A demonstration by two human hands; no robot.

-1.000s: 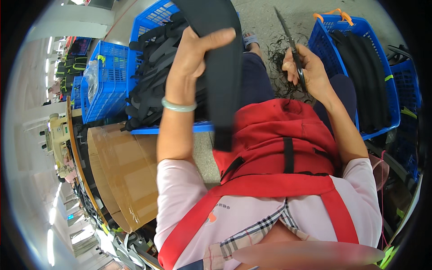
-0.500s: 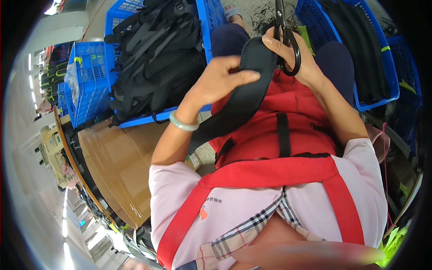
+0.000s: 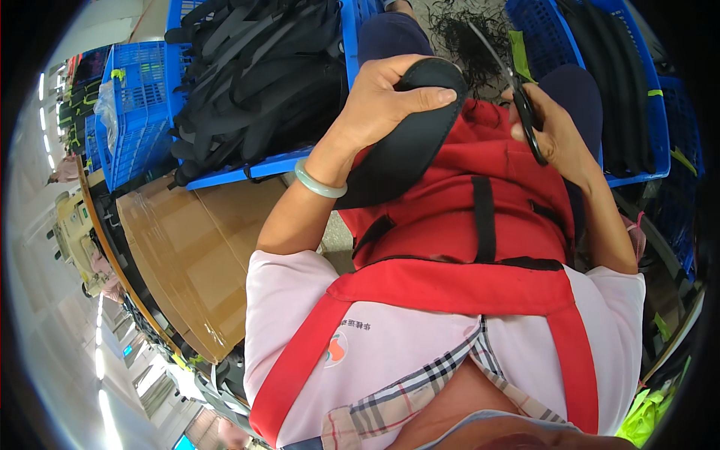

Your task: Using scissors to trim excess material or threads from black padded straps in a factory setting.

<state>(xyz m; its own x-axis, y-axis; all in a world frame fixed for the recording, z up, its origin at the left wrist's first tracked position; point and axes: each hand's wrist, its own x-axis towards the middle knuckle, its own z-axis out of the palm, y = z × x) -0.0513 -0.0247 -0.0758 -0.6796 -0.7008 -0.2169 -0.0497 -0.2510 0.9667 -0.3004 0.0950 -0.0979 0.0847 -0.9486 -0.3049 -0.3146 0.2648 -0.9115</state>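
My left hand point(image 3: 367, 109) grips a black padded strap point(image 3: 405, 154) near its rounded, stitched end. The thumb lies across the upper face, and the other fingers are mostly hidden behind. The strap hangs down over my lap, its lower part passing behind my left forearm. To the right, apart from the strap, my right hand point(image 3: 559, 139) is closed round the black handles of a pair of scissors point(image 3: 529, 124). Their blades point up and away, toward a heap of thin black trimmings point(image 3: 469, 41) on the floor.
A blue crate point(image 3: 259, 166) full of black straps stands at the far left, with another blue crate point(image 3: 139, 112) beside it. Below them is a cardboard box point(image 3: 195, 255). At the right, a blue crate point(image 3: 660, 142) holds long black padded pieces. A red apron point(image 3: 442, 217) covers my lap.
My right hand has let go of the strap's end and moved right and nearer with the scissors. My left hand has shifted up the strap and now grips its rounded end.
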